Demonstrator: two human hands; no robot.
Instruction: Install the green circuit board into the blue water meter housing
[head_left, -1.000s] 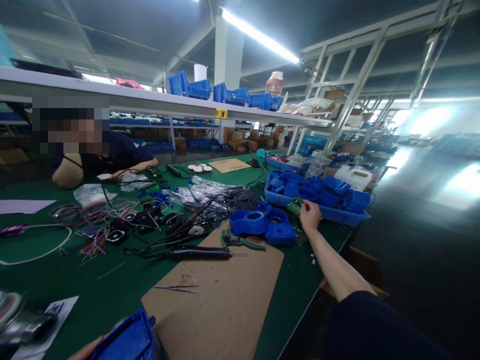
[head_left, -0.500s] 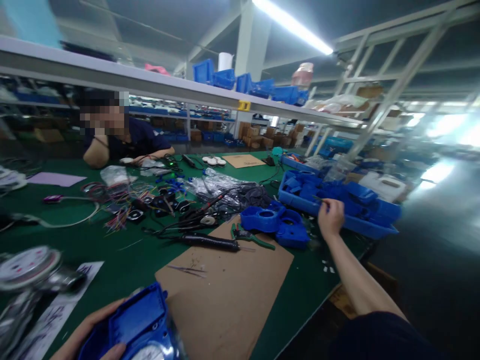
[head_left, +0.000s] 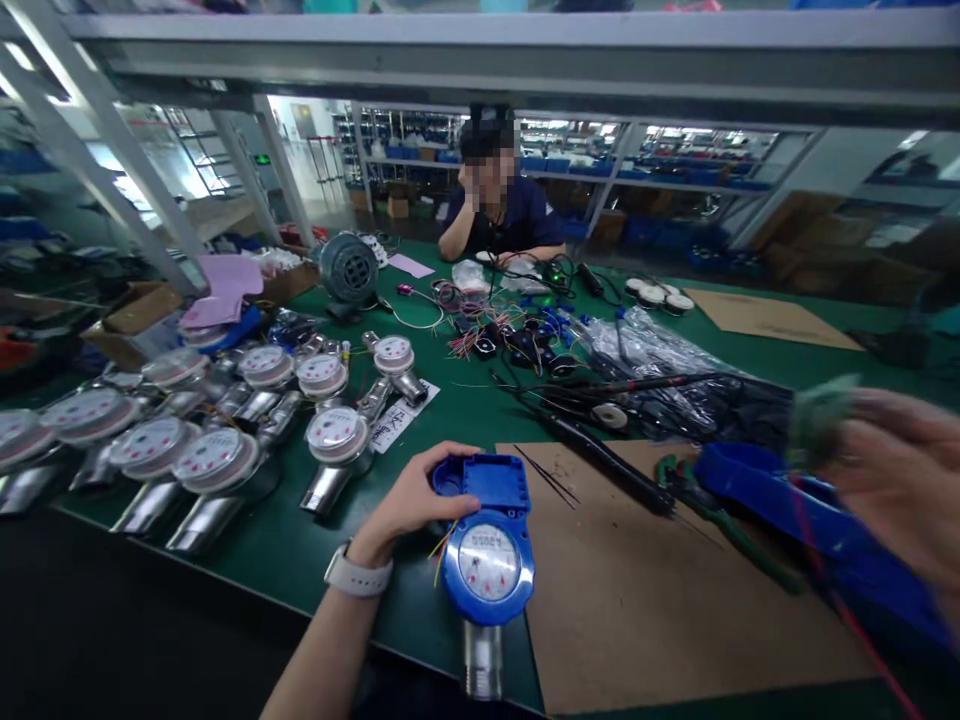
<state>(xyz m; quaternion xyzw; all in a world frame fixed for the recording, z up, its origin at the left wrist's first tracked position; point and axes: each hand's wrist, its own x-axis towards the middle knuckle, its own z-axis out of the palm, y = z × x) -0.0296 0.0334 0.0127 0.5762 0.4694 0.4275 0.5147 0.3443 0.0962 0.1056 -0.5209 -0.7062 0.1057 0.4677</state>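
Observation:
My left hand (head_left: 420,495) grips the blue housing of a water meter (head_left: 487,565) at the table's front edge. The meter's dial faces up, its open box compartment lies behind the dial, and a metal pipe end points toward me. Yellow and orange wires stick out at its left side. At the right, my right hand (head_left: 900,470) is blurred but closed on a small green circuit board (head_left: 817,420) with a red wire trailing down. Below that hand are blue plastic housings (head_left: 742,475) and green-handled pliers (head_left: 731,530). Tweezers (head_left: 551,477) lie on the cardboard (head_left: 645,600).
Several metal water meters (head_left: 330,435) stand at the left. A black soldering iron (head_left: 607,465) crosses the cardboard's far edge. Behind it are loose wires (head_left: 487,325) and clear plastic bags (head_left: 652,360). A person (head_left: 502,215) sits across the table, under a shelf (head_left: 525,60).
The view has swung left. My right hand has come away from the blue bin toward the cardboard, with the circuit board now showing in it. The left hand still holds the water meter.

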